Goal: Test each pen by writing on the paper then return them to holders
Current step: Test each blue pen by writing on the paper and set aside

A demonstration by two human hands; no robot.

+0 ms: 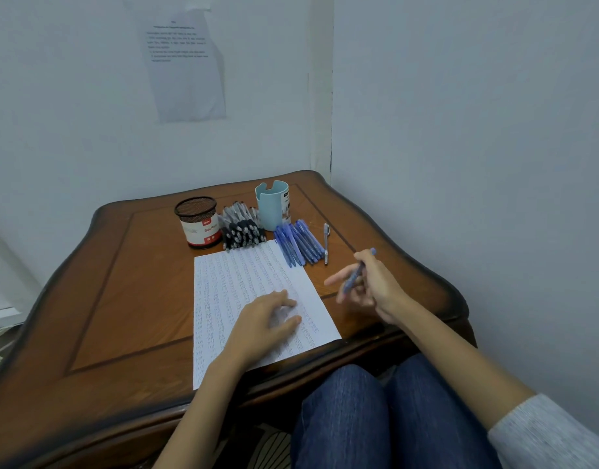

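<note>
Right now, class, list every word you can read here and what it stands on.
"Ball Pen": red-and-white label of the black mesh holder.
Light blue plastic holder: label blurred, unreadable.
Printed wall sheet: too blurred.
Handwritten white paper: marks too small.

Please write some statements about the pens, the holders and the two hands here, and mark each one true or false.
1. The right hand holds a blue pen beside the white written-over paper sheet, not on it. True.
2. The left hand rests on that sheet. True.
3. Pens stand in the mesh holder. False: no pens stick out of the black mesh holder; the black pens lie heaped beside it on the brown wooden table.
4. The blue pens lie left of the mesh holder. False: the row of blue pens lies right of the light blue plastic holder.
5. One silver pen lies alone, right of the blue row. True.
</note>
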